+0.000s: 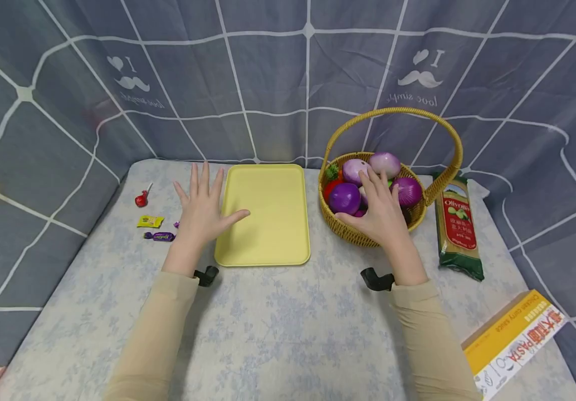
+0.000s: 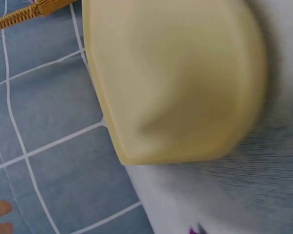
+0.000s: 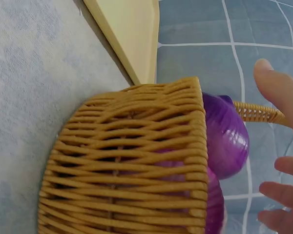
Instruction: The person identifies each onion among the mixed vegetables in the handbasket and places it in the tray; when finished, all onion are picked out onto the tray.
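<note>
My left hand (image 1: pixel 201 214), fingers spread and holding nothing, hovers beside the left edge of a yellow tray (image 1: pixel 268 217). To its left lie a red lollipop (image 1: pixel 141 199), a yellow-wrapped candy (image 1: pixel 150 221) and a purple-wrapped candy (image 1: pixel 160 236); another purple bit is mostly hidden by the hand. Over a wicker basket (image 1: pixel 353 235) is my right hand (image 1: pixel 379 214), also spread with nothing gripped. The basket holds several purple onions, one deep purple onion (image 1: pixel 345 198) at the front left, plus something red with a green top (image 1: pixel 332 172). In the right wrist view the fingers stand apart from the onion (image 3: pixel 227 139).
The basket's tall handle (image 1: pixel 393 111) arches above it. Right of the basket lies a green and red pasta bag (image 1: pixel 460 223). A yellow and white pasta box (image 1: pixel 516 340) sits at the near right. Blue-grey checked cloth (image 1: pixel 278 72) hangs behind and at both sides.
</note>
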A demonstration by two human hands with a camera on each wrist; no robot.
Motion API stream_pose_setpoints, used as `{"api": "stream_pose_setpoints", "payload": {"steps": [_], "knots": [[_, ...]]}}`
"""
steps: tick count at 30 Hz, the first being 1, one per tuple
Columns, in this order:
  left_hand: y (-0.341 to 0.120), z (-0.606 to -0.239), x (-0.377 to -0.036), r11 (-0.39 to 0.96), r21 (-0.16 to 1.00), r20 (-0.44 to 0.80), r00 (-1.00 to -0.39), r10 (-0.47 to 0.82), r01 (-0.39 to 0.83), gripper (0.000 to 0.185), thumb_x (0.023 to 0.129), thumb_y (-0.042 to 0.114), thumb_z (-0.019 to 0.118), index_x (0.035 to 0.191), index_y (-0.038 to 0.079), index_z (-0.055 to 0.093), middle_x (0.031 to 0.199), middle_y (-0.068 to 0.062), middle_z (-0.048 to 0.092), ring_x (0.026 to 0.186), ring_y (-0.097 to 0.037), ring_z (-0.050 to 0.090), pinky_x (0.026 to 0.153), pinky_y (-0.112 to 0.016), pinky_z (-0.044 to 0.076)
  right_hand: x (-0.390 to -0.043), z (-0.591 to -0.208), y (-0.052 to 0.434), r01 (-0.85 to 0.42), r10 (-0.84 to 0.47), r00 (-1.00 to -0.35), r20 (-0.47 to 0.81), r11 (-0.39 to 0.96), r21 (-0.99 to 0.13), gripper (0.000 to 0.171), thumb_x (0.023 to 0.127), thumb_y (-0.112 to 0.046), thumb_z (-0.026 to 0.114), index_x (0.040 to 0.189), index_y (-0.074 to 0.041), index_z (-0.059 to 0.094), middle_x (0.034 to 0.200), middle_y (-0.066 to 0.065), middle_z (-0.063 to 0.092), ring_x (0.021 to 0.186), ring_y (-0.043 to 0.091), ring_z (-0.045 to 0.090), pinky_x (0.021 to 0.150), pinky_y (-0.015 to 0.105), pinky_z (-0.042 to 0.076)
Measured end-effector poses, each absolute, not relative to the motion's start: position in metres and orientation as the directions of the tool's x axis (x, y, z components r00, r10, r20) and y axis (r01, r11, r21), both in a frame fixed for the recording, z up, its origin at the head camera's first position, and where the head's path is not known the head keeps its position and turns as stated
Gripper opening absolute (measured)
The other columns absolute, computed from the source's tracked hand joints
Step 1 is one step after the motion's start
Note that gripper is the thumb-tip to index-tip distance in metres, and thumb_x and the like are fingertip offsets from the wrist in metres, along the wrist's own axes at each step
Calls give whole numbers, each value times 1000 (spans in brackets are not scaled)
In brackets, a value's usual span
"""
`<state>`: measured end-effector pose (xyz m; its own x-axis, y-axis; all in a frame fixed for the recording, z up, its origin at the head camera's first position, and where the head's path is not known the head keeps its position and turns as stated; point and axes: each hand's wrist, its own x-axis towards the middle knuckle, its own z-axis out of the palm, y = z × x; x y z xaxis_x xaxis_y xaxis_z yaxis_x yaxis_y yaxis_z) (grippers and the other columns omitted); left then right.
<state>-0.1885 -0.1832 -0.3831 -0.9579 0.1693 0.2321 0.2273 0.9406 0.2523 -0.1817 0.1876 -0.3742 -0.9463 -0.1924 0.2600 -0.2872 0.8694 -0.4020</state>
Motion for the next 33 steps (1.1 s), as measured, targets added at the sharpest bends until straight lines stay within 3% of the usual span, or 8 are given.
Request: {"api": "stream_pose_setpoints", "payload": {"steps": [4,13,19,27,33], "knots": [[-189,-391,-185,930,295,189,-968,166,217,104,83,61,66,158,7,18,164,-22,-2,151,-38,-13,110,-75,-5,-183,-377,185,-277,-193,-952,237,871,-406,104,76,-47,80,154,-2,29,160,21,25,150,43,10,115,67,12],[-199,-411,-174,884,440,1,-985,173,156,89,92,48,63,156,3,21,161,-27,11,146,-48,14,112,-68,23,-185,-383,180,-309,-204,-940,274,851,-425,89,78,-36,83,147,1,41,152,22,39,146,40,27,119,60,15],[-207,-421,-170,874,481,-172,-971,166,64,84,94,38,62,155,-1,20,159,-31,14,143,-55,14,111,-69,22,-186,-384,177,-307,-202,-941,273,848,-432,84,77,-29,84,146,-2,44,150,20,42,143,41,33,117,64,15],[-211,-431,-167,818,575,-267,-945,189,1,77,93,17,65,153,-6,24,147,-30,33,123,-43,47,103,-55,42,-193,-381,179,-284,-218,-957,191,833,-475,83,79,-23,83,147,-3,40,150,21,42,140,38,36,119,56,16],[-215,-438,-169,762,648,-246,-944,219,7,75,89,2,63,151,-11,23,135,-31,41,109,-37,52,92,-48,47,-198,-378,180,-278,-243,-961,134,839,-467,80,80,-21,82,146,-5,41,149,20,41,137,37,39,114,57,29]]}}
